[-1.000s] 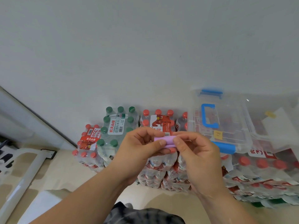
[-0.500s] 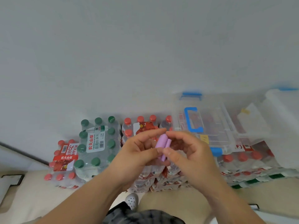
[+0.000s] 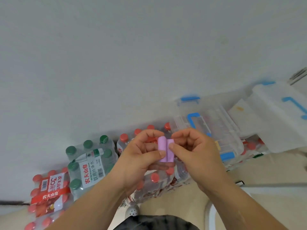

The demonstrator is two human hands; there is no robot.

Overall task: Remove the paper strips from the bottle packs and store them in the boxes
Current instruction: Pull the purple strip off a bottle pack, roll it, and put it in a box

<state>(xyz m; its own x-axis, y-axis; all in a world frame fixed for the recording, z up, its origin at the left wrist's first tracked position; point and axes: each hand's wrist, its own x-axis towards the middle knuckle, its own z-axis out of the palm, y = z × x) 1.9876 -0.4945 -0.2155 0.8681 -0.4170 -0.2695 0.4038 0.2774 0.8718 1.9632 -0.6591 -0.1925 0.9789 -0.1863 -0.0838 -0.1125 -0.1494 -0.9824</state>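
Across the upper half of the view, from nine through twelve to three o'clock: pale grey wall (image 3: 132, 55), plain.

At two to three o'clock: two clear storage boxes with blue handles and latches, both resting on top of red-capped bottle packs. The nearer box (image 3: 216, 130) is lidded, with a blue handle on the lid. The farther box (image 3: 274, 117) sits just beside it at the right edge and is blurred; whether it is lidded cannot be told.

At seven to eight o'clock: green-capped bottle pack (image 3: 89, 161), shrink-wrapped, with a white label carrying red lettering and a barcode. Touching its left side, a red-capped bottle pack (image 3: 49, 191) with a red-and-white label band.

At centre, behind and below the hands: further red-capped packs (image 3: 156, 181), partly hidden.

At five o'clock: beige floor (image 3: 216, 188).

At six o'clock: dark patterned garment (image 3: 157, 223) on the person, with a white perforated shoe (image 3: 132, 211) just above it.

At centre: left hand (image 3: 141, 156), thumb and fingers pinched on the left fold of the paper strip. Right hand (image 3: 197, 153), thumb pressing the right fold, fingers curled behind.

At centre, smallest: paper strip (image 3: 165, 149), lilac, folded into two upright parallel lobes, held between both hands above the packs and well apart from the boxes.
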